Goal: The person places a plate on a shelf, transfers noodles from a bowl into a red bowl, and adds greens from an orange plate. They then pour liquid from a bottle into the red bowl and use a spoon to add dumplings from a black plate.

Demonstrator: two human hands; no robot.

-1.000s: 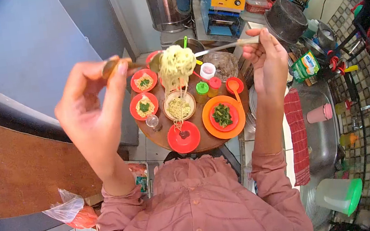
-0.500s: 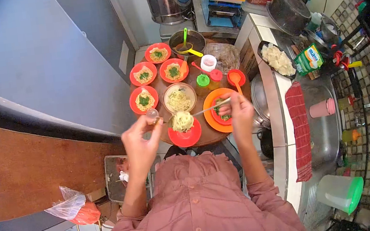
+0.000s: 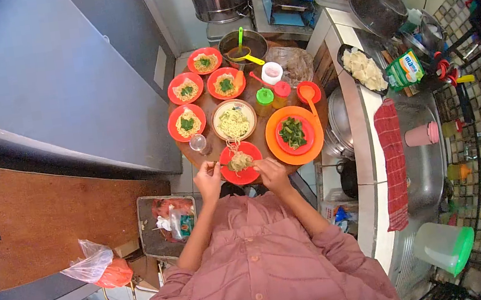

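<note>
Right in front of me is a red bowl (image 3: pixel 244 179), with a clump of noodles (image 3: pixel 240 161) over it. A few strands trail from the clump back to the pale bowl of noodles (image 3: pixel 234 122) just behind. At the red bowl's left rim, my left hand (image 3: pixel 208 180) is closed on a thin utensil whose other end goes into the clump. My right hand (image 3: pixel 272 174) is closed at the right rim around a slim metal utensil, its tip hidden by the noodles. A clear glass (image 3: pixel 198 143) stands beyond my left hand.
Several red bowls of topped noodles, one nearby (image 3: pixel 186 122), fill the table's left. Chopped greens (image 3: pixel 293 133) sit in a red bowl on an orange plate (image 3: pixel 296 158). Sauce bottles (image 3: pixel 264 96) and a pot (image 3: pixel 256 41) stand farther back. A tiled counter (image 3: pixel 372 184) borders the right.
Both hands have come down and closer together over the red bowl, bringing the noodle clump with them. My right hand has moved left, uncovering the greens.
</note>
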